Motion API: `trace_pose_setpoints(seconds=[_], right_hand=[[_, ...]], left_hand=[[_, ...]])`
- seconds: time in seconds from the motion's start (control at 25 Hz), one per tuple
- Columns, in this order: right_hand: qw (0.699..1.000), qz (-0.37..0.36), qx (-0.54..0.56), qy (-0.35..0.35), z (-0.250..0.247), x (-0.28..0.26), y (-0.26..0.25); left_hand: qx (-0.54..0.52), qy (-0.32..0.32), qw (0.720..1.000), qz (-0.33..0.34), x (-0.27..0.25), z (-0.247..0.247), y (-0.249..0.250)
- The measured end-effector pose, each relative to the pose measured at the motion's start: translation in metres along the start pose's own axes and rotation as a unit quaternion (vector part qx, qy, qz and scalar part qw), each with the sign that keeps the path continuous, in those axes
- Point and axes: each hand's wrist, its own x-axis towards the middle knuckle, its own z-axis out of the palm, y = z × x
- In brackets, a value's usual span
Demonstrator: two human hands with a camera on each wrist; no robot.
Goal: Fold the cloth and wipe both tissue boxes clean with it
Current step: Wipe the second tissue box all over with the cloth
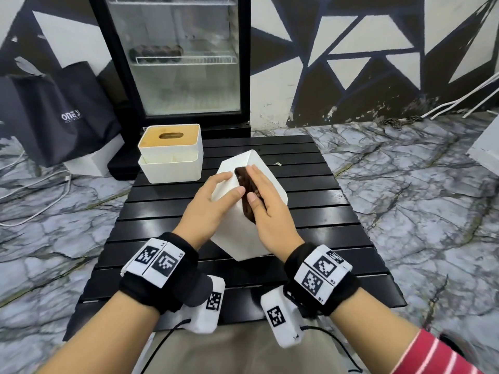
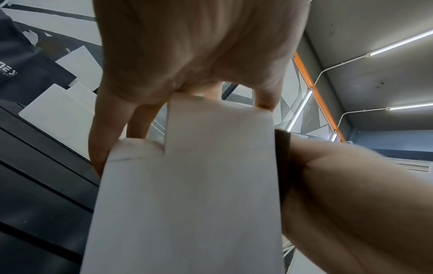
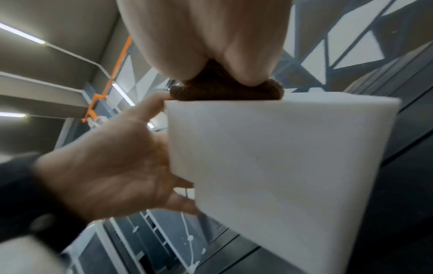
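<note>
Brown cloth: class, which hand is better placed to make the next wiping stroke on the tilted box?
Right. The right hand presses the cloth flat on the tilted box; the left hand grips that box, steadying it.

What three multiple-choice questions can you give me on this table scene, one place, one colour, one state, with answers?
1. Where does the wooden-lidded tissue box stand? A) at the far left corner of the table B) on a chair C) in a sink
2. What colour is the cloth? A) white B) red C) dark brown
3. How is the white box? A) lying flat B) tilted in the left hand C) crushed

Answers: 1 A, it stands on the far left slats; 2 C, the right hand presses a dark brown pad on the box; 3 B, one corner points up while the left hand grips it.
</note>
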Motion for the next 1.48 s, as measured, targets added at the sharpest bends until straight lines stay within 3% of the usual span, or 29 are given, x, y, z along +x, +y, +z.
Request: trace_pose_setpoints(seconds=[0.16, 0.44, 0.64, 0.92, 1.2, 1.48], right_hand=[[0.999, 0.033, -0.002, 0.02, -0.004, 0.006, 0.009], [0.999, -0.003, -0.032, 0.02, -0.002, 0.006, 0.006], [0.996, 0.068, -0.026, 0.042, -0.007, 0.001, 0.01], [0.998, 0.038, -0.021, 0.037, -0.012, 0.026, 0.003], [0.99, 0.121, -0.049, 0.048, -0.024, 0.034, 0.026], [0.988, 0.131, -0.062, 0.054, -0.025, 0.015, 0.036]], left_hand=[[-0.013, -0.004, 1.0, -0.008, 0.0, -0.001, -0.001], [0.002, -0.011, 1.0, 0.003, 0.0, 0.002, 0.002], [-0.008, -0.017, 1.0, 0.002, -0.002, 0.002, 0.002], [0.022, -0.035, 0.999, 0.019, 0.002, 0.006, 0.0], [-0.002, -0.035, 0.999, 0.012, 0.002, 0.004, -0.002], [-0.015, -0.027, 0.999, 0.009, 0.001, 0.002, -0.003]])
